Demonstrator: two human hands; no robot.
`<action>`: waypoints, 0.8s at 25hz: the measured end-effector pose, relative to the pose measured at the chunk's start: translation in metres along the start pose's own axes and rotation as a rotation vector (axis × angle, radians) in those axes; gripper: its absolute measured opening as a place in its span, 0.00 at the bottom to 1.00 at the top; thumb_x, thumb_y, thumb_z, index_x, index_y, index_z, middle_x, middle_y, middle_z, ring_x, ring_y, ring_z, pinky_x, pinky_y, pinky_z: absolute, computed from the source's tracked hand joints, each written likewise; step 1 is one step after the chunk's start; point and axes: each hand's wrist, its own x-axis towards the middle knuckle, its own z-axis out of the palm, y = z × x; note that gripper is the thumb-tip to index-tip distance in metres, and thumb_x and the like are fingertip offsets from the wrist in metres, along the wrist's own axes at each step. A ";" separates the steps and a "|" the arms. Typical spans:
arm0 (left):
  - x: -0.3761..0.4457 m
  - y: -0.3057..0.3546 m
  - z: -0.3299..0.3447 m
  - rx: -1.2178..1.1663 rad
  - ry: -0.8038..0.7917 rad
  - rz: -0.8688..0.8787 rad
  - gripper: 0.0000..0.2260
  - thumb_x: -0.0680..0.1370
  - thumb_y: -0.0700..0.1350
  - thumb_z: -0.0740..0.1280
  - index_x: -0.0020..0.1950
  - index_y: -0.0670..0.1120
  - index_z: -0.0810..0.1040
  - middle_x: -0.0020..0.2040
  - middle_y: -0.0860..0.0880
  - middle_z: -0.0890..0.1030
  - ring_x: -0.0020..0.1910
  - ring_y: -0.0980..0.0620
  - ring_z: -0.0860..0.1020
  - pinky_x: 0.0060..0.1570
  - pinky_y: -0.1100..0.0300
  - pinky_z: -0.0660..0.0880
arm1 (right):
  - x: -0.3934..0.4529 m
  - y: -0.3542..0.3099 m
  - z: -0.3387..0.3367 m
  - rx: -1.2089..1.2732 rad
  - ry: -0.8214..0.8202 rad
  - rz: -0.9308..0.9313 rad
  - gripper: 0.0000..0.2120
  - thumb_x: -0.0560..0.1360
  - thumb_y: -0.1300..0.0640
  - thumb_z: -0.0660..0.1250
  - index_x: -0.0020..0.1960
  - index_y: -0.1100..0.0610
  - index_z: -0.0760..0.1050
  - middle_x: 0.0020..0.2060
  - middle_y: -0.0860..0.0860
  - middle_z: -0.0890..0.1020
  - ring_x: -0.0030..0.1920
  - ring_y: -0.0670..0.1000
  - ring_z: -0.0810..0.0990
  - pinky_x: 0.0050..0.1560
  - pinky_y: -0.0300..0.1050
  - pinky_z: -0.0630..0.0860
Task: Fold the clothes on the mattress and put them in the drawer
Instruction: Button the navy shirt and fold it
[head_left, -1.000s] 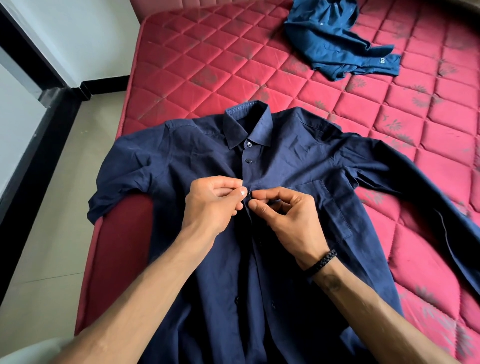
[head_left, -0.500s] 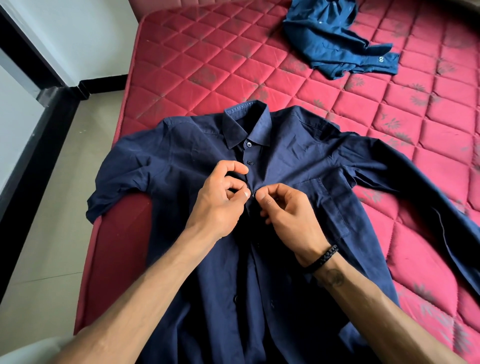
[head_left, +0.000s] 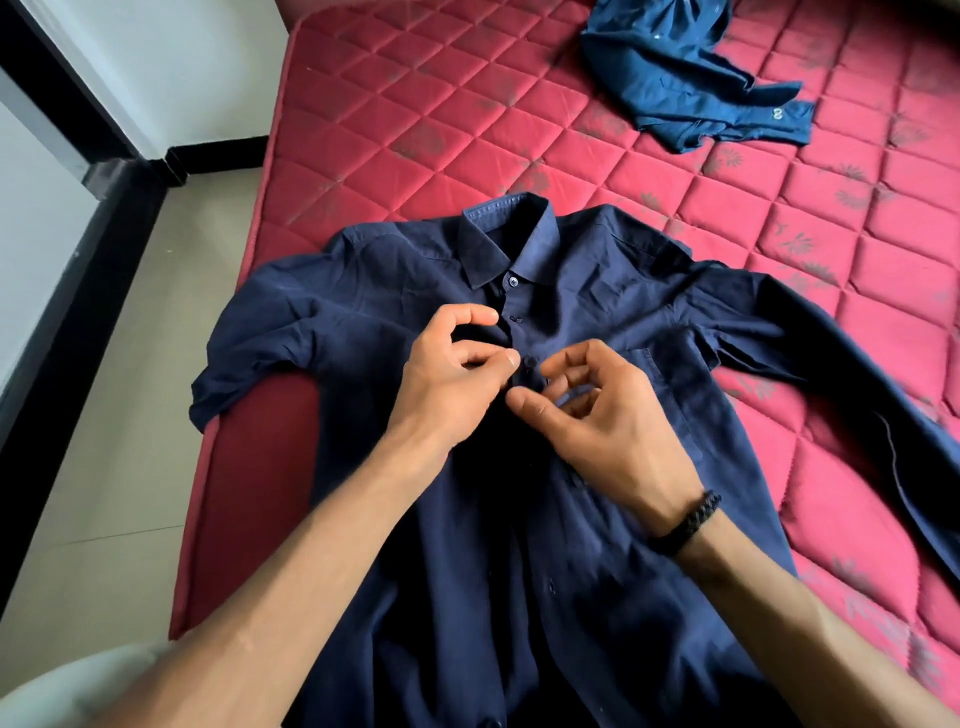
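2 hands are worked at the button placket of a dark navy shirt laid on a red mattress.

The placket edge is pinched between thumb and curled fingers of the left hand (head_left: 457, 379), just below the 2nd visible button (head_left: 516, 318); whether the right hand (head_left: 608, 415), curled beside it with thumb extended toward the placket, actually grips cloth cannot be told. A black braided bracelet (head_left: 688, 522) is worn on the right wrist. The navy shirt (head_left: 519, 519) is spread face up, collar (head_left: 506, 234) away from the person, its left-side sleeve hung over the mattress edge. A 2nd, lighter blue shirt (head_left: 680, 73) is left crumpled near the far part of the quilted mattress (head_left: 415, 119). A tiled floor (head_left: 130, 415) is seen at left.
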 end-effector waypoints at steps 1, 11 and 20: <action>0.000 0.002 0.000 -0.093 -0.011 -0.035 0.16 0.77 0.41 0.74 0.60 0.55 0.77 0.44 0.52 0.87 0.41 0.56 0.84 0.50 0.53 0.83 | -0.012 -0.003 -0.002 -0.129 0.040 -0.039 0.20 0.68 0.40 0.80 0.47 0.49 0.74 0.37 0.46 0.80 0.33 0.45 0.75 0.37 0.46 0.77; -0.003 0.007 -0.008 0.046 -0.187 0.193 0.23 0.80 0.34 0.66 0.70 0.55 0.74 0.52 0.52 0.87 0.53 0.53 0.85 0.58 0.52 0.82 | -0.049 0.012 0.022 -0.566 0.243 -0.043 0.14 0.70 0.48 0.71 0.54 0.45 0.73 0.42 0.41 0.80 0.44 0.49 0.81 0.41 0.49 0.77; -0.021 -0.009 0.002 0.712 -0.207 0.199 0.04 0.75 0.48 0.75 0.41 0.53 0.82 0.38 0.54 0.81 0.37 0.56 0.81 0.38 0.59 0.80 | -0.014 0.024 -0.003 -0.374 0.040 0.056 0.05 0.70 0.48 0.76 0.44 0.46 0.83 0.33 0.38 0.83 0.34 0.40 0.81 0.44 0.45 0.82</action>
